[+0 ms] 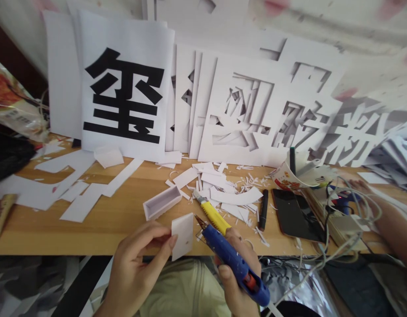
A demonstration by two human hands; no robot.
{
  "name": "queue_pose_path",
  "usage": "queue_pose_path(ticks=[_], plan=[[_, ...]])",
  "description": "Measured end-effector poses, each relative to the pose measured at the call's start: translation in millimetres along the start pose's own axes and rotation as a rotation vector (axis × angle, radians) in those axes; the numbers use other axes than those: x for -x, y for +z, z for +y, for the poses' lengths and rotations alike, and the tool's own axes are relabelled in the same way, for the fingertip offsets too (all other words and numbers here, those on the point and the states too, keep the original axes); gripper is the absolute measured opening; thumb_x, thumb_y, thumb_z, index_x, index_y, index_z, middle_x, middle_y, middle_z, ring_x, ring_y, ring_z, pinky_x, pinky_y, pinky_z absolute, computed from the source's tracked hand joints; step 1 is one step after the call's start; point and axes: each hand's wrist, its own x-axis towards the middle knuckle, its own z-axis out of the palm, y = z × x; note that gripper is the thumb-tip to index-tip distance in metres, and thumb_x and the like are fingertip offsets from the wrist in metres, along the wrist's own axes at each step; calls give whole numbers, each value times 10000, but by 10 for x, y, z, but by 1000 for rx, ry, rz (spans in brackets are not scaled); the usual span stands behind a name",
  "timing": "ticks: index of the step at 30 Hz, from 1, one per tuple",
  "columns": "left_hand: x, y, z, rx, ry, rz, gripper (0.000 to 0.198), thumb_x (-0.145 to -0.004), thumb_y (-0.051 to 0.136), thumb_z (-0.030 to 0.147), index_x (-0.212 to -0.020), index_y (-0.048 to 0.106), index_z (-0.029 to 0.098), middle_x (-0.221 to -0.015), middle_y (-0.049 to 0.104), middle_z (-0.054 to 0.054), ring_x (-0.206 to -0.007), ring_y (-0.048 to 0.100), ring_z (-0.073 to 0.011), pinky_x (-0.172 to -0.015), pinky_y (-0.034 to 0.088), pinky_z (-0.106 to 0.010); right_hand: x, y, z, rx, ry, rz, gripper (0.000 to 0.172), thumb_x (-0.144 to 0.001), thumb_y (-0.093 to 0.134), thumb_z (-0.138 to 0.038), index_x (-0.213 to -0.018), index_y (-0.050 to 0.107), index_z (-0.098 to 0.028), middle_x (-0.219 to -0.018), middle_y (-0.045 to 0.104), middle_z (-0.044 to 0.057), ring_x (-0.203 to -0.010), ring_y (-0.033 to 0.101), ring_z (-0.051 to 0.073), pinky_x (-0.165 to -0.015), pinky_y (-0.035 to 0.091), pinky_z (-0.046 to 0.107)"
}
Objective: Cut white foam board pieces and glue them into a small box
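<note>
My left hand [140,259] pinches a small white folded paper piece [182,237] upright by its left edge. In my right hand [238,268] is a blue glue gun [234,264], its metal nozzle pointing up and left at the top right corner of the paper; whether they touch I cannot tell. Just behind the paper, a small open white paper box [163,202] lies on the wooden table [91,237]. A yellow utility knife [214,215] lies on the table behind the glue gun, partly hidden by my right hand.
White scraps [236,193] cover the table's middle; larger cutouts [84,200] lie left. Cut sheets and a printed character sheet [124,97] lean behind. Right are a black marker [263,210], a phone [297,215], a paper bowl [289,171], a cabled power strip [338,224] and another person's arm [391,229].
</note>
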Motion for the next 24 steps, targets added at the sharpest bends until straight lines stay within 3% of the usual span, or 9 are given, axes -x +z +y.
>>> queue_pose_path(ticks=[7, 17, 24], plan=[[24, -24, 13, -24, 10, 4, 55, -796, 806, 303, -763, 791, 261, -824, 757, -24, -663, 716, -171, -586, 595, -194, 22, 33, 43, -30, -13, 43, 468, -952, 564, -662, -699, 524, -270, -598, 480, -30, -542, 466, 184, -556, 376, 344], [-2, -2, 9, 14, 25, 18, 40, -828, 783, 277, -797, 771, 254, -796, 743, 22, -633, 713, -129, -605, 615, -167, 133, -84, 113, 53, 13, -94, 484, -973, 520, -685, -754, 541, -254, -685, 499, -4, -639, 515, 217, -626, 387, 357], [19, -17, 34, 76, -14, 13, 33, -844, 773, 280, -812, 780, 276, -807, 759, 47, -656, 730, -109, -619, 618, -135, 165, -78, 85, -39, -3, -119, 448, -984, 544, -639, -789, 577, -238, -688, 512, -10, -639, 512, 201, -635, 384, 357]])
